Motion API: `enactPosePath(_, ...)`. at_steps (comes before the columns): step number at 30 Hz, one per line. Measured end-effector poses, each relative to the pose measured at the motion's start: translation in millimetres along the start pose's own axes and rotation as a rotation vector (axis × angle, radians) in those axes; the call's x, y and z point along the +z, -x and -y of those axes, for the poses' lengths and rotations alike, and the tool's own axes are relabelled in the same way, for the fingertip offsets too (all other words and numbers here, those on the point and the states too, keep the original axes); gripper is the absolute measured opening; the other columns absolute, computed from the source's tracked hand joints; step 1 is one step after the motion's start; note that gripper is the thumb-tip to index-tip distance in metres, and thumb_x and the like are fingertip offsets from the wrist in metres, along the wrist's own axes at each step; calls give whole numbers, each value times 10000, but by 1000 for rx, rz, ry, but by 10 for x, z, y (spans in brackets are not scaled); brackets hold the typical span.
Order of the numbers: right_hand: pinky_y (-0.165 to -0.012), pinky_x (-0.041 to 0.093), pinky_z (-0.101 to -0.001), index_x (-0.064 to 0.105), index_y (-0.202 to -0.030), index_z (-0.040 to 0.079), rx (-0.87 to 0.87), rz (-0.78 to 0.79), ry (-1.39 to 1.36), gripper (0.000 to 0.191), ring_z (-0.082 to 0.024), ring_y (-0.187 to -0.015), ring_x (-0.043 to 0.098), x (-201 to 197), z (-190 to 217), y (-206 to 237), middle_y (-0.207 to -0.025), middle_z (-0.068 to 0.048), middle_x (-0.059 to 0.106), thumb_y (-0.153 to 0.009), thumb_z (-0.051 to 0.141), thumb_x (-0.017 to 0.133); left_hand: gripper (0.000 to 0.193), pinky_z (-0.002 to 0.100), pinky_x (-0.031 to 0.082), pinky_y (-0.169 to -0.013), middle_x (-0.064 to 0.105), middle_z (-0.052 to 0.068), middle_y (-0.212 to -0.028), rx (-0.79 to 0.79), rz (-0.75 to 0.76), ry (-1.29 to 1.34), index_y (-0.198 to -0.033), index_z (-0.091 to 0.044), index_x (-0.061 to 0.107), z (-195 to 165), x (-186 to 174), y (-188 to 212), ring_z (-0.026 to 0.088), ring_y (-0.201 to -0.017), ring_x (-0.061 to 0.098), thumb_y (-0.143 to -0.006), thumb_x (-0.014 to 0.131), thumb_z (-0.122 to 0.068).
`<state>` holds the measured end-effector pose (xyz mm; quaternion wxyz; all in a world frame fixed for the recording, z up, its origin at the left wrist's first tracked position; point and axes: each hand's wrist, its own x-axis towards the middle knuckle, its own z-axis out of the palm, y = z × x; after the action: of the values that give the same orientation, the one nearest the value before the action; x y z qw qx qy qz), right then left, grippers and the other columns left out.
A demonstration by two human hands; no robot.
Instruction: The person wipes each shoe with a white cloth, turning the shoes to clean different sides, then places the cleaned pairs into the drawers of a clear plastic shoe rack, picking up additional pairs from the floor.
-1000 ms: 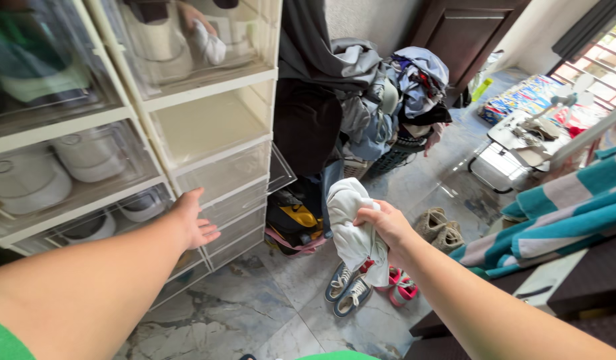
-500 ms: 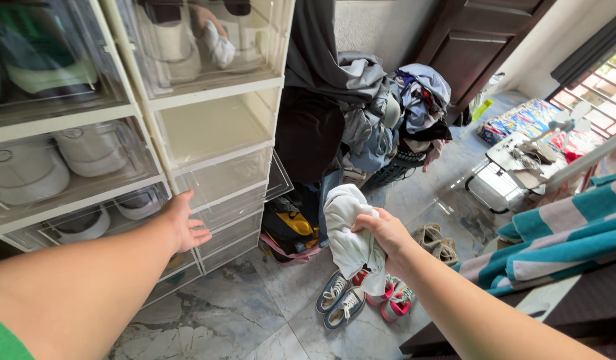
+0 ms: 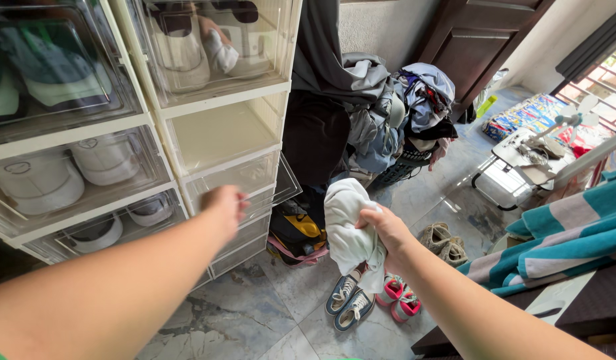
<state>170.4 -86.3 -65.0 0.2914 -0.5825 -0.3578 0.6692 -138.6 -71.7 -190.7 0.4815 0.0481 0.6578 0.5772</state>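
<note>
Head view: right hand around white cloth.

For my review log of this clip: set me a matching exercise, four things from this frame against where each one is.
Things:
1. white cloth
2. grey sneakers
3. white caps
4. striped towel

Places:
A. inside a clear storage box at the left
B. on the marble floor, beside the pink shoes
C. bunched in the right hand
D. draped at the right edge

Pairs: 1-C, 2-B, 3-A, 4-D
</note>
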Motion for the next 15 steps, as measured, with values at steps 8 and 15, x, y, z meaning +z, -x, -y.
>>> enactPosePath(8, -770, 609, -395, 614, -1137, 66, -153, 115, -24, 437, -237, -860, 711, 205, -107, -31, -982, -107, 703, -713, 121, 703, 647, 774, 265, -1100, 502, 133, -1477, -473, 673, -298, -1432, -248, 529, -68, 902, 1500, 438, -1410, 454, -921, 522, -646)
enactPosePath(15, -765, 629, -388, 486, -1246, 129, -208, -43, 108, 593, -217, -931, 728, 122, -107, 87, -1119, -113, 676, -746, 110, 803, 636, 594, 493, -982, 687, 116, -1330, -595, 705, -235, -1339, -208, 649, -1, 1270, 1668, 343, -1199, 660, -852, 587, -613)
